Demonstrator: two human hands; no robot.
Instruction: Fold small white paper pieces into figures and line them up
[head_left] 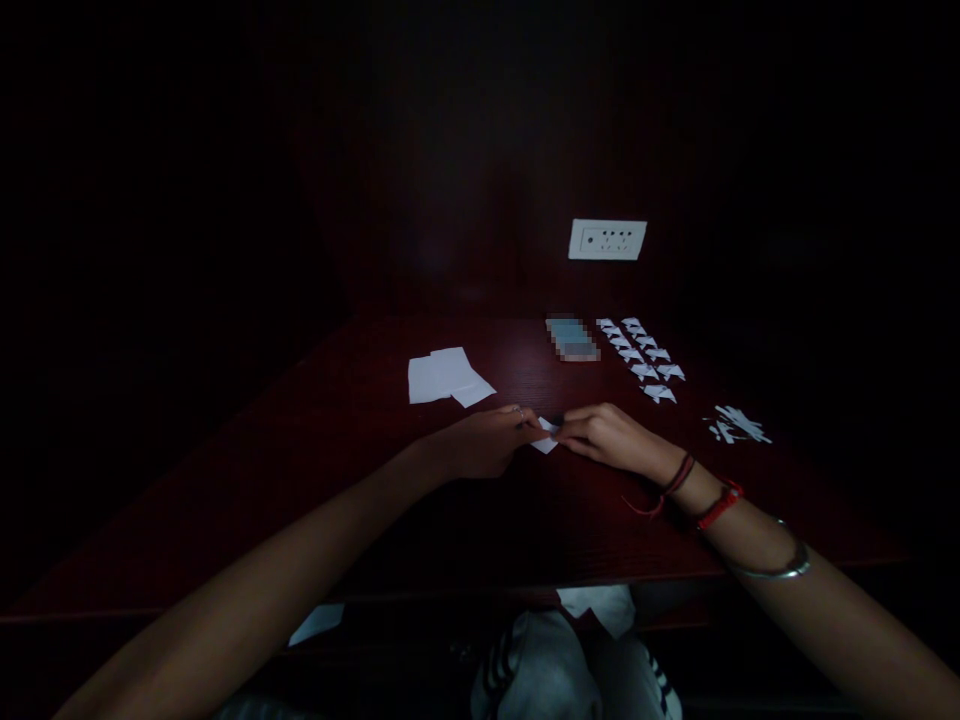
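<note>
Between my two hands is a small piece of white paper (546, 443), low over the dark red table. My left hand (495, 440) pinches its left side, with a ring on one finger. Thumb and fingers of my right hand (607, 435) close on its right edge. The hands partly cover the paper, so its exact folds cannot be made out. Flat white sheets (442, 378) lie overlapping beyond my left hand. Past my right hand, several small folded paper pieces (643, 371) stand in two rows.
A pile of thin paper strips (739, 424) lies at the right on the table (315, 480). Farther back is a blurred flat rectangular object (572, 338). A socket plate (607, 240) is on the back wall. More white paper (600, 605) shows below the table's front edge.
</note>
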